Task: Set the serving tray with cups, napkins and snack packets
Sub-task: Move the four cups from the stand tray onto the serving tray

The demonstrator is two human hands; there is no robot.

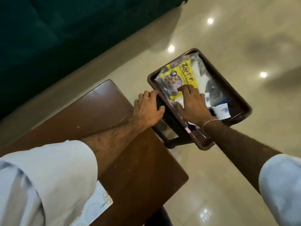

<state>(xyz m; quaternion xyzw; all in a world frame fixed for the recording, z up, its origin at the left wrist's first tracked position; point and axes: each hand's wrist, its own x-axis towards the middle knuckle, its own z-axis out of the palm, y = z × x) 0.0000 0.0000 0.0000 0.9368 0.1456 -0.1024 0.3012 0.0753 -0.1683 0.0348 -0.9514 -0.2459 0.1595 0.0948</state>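
Observation:
A dark brown serving tray (232,88) rests on a small dark stand beside the wooden table. On the tray lies a yellow snack packet (182,75), with a clear packet (201,66) beside it. Two white paper cups with blue print, one (221,112) near the tray's right rim and another (207,97) half hidden, sit by my right hand. My left hand (148,110) grips the tray's left rim. Fingers spread, my right hand (192,105) lies flat on the packets. A white item (180,101) shows between its fingers; I cannot tell what it is.
The brown wooden table (105,121) lies under my left forearm, with a white patterned mat (97,204) at its near edge. The dark stand (172,137) holds the tray over a glossy tiled floor (228,176). A dark green sofa (40,38) fills the upper left.

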